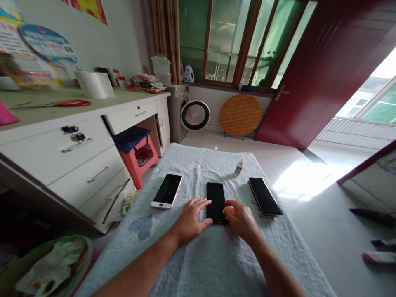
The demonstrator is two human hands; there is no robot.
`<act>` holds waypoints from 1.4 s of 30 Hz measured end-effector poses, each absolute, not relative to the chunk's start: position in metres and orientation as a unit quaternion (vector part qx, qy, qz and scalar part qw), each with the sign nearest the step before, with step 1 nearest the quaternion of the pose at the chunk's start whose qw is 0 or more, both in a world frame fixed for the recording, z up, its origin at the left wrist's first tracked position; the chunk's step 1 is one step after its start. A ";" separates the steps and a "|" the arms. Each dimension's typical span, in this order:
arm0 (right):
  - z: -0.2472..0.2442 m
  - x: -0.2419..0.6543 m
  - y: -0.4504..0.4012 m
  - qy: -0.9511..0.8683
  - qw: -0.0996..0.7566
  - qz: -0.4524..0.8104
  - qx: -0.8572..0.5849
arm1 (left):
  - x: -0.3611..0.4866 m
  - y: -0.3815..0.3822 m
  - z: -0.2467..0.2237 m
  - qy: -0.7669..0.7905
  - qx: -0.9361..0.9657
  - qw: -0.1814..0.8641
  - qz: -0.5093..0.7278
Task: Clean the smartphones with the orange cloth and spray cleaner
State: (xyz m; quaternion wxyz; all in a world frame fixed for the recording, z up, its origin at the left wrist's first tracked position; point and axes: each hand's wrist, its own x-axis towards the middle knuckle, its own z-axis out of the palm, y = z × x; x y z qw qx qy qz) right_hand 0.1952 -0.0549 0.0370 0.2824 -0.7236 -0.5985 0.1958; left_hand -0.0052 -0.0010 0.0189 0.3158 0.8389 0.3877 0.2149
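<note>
A black smartphone lies flat, screen up, on the cloth-covered table. My left hand rests along its left edge, fingers stretched out and thumb apart near the lower corner. At the right edge of that phone, my right hand is closed on a small orange thing, mostly hidden by the fingers. To the left lies a white phone with a dark screen. On the right, another black phone lies on top of a pale, flat item. A small spray bottle stands upright behind them.
A pale blue quilted cloth covers the table. Left of it are a white desk, a red stool and a green-rimmed bin. A washing machine with its door open and a round wooden tabletop stand behind.
</note>
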 end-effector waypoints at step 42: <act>0.033 0.180 -0.056 -0.606 0.311 0.310 -0.663 | 0.009 -0.004 0.026 0.350 0.426 0.722 0.419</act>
